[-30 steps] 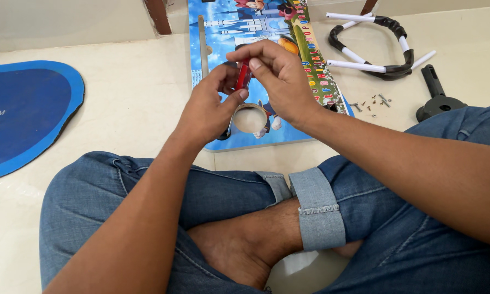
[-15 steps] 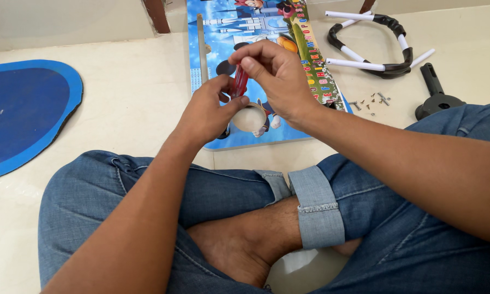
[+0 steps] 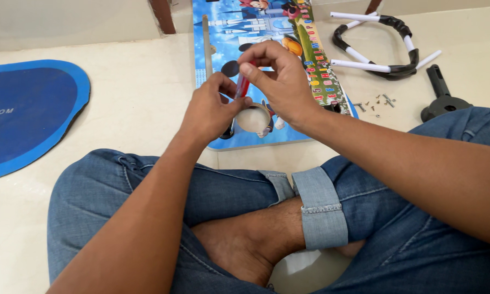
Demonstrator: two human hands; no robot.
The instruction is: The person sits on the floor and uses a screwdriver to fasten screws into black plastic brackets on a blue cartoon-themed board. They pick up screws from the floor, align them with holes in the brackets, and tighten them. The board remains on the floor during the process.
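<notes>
My right hand (image 3: 282, 81) pinches the top of a red-handled screwdriver (image 3: 242, 85) between thumb and fingertips and holds it nearly upright. Its tip goes down behind my fingers, so I cannot see where it lands. My left hand (image 3: 208, 108) grips a pale round ring-shaped fitting (image 3: 253, 117) from the left, fingers touching the screwdriver's lower part. Both hands work over the near edge of a blue board with cartoon pictures (image 3: 228, 30) lying on the floor.
I sit cross-legged in jeans on a cream floor. A black-and-white tube frame (image 3: 387, 50), several loose screws (image 3: 375, 102) and a black stand piece (image 3: 442, 99) lie to the right. On the left is a blue mat (image 3: 24, 114), with a wooden leg (image 3: 162, 13) behind.
Both hands stay at the ring and screwdriver. My right fingers have shifted slightly on the red handle, and the screwdriver stands a little more upright.
</notes>
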